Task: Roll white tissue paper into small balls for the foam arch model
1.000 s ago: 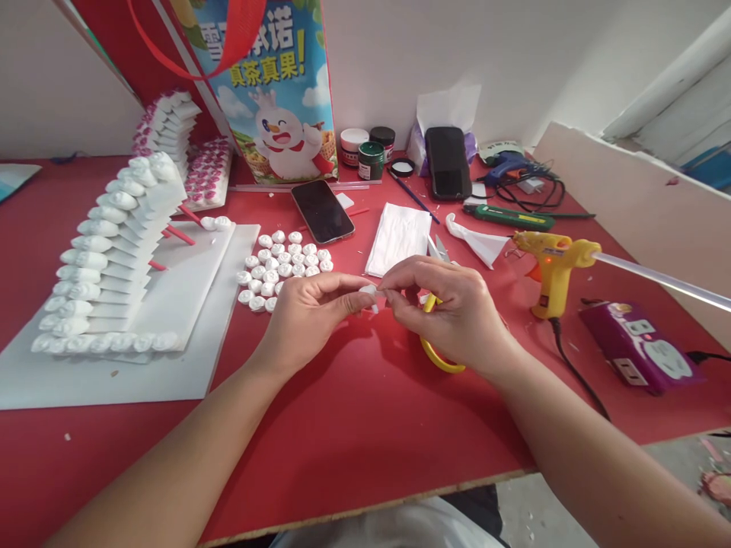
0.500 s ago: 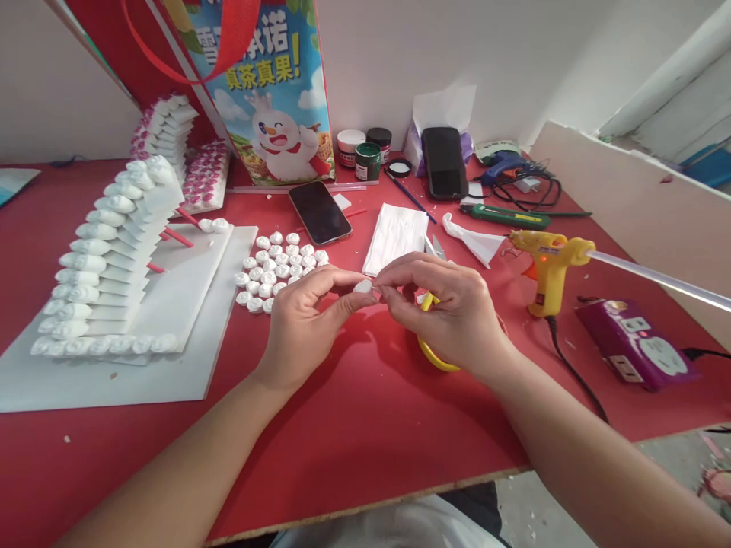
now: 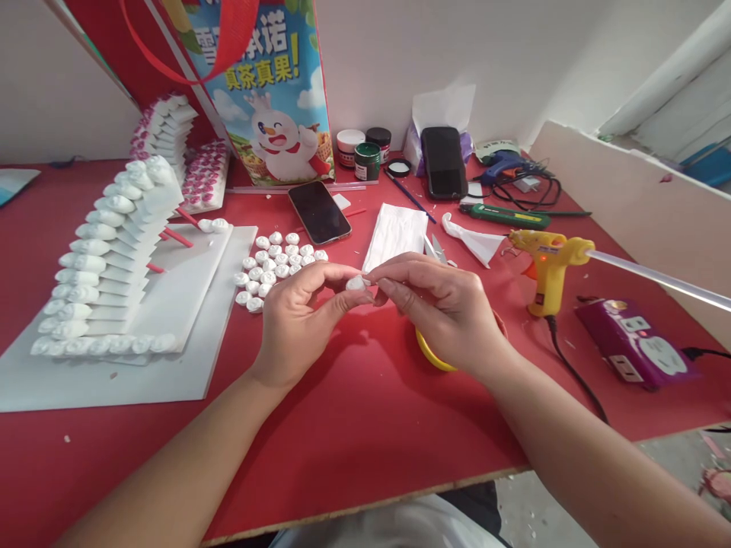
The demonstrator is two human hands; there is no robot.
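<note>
Between the thumb and forefinger of my left hand is a small white paper rosette. My right hand is closed in a pinch at the rosette's right end, its fingertips meeting those of the left. Left of the hands, several finished white rosettes lie in loose rows on the red table. Beyond my fingers is a folded stack of white tissue. Scissors with yellow handles lie partly hidden under my right hand; their blades show past the knuckles.
A stepped white board model edged with rosettes stands on a white board at left. To the right are a yellow glue gun with a clear stick and a purple power strip. A phone, paint jars and a printed bag stand behind.
The rosette and both sets of fingertips have shifted slightly left and turned a little. The right hand's fingers have rolled closer in around its end.
</note>
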